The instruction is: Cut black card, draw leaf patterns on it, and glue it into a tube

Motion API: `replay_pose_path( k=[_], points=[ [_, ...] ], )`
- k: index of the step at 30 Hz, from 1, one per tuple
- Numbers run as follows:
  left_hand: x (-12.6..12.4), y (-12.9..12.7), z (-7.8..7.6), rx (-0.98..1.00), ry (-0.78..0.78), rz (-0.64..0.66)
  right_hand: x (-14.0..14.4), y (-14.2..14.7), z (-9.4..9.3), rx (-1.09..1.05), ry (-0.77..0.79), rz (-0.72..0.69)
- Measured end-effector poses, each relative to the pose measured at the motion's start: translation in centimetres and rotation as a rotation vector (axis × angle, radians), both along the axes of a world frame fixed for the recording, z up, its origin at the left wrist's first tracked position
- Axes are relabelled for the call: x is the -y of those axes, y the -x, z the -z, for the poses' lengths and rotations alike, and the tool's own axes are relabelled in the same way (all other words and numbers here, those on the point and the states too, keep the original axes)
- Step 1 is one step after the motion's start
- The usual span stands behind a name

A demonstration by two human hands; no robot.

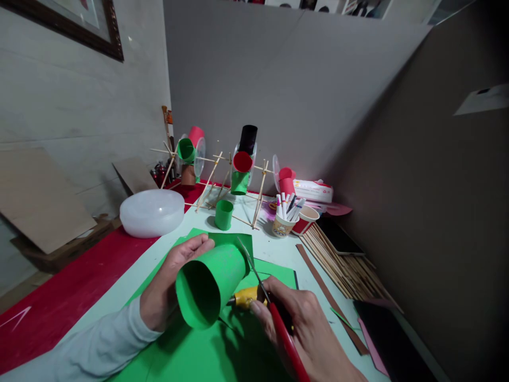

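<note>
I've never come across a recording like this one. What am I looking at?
There is no machine: a person works with two bare hands, and the one picture comes from a camera on their head, looking forward and down. The left hand holds a green paper tube. The right hand holds a red-handled metal tool; whether it also grips the yellow tool is unclear. On the table are green paper, wooden sticks and a cup of markers.
</note>
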State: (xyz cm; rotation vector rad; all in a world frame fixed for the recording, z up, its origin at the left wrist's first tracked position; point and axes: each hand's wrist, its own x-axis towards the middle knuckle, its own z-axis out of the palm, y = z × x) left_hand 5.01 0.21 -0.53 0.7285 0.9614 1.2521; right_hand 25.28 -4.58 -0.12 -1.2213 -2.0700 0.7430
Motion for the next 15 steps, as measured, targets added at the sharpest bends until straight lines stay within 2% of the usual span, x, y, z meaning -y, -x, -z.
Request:
replay_pose_path(
  k=[6, 15],
  points=[
    [0.0, 0.0, -0.1, -0.011, 0.013, 0.008, 0.0, 0.1, -0.1, 0.005, 0.007, 0.004],
    [-0.2, 0.4, 1.1, -0.012, -0.004, 0.054, -0.2, 0.0, 0.5, 0.007, 0.035, 0.006]
  ],
)
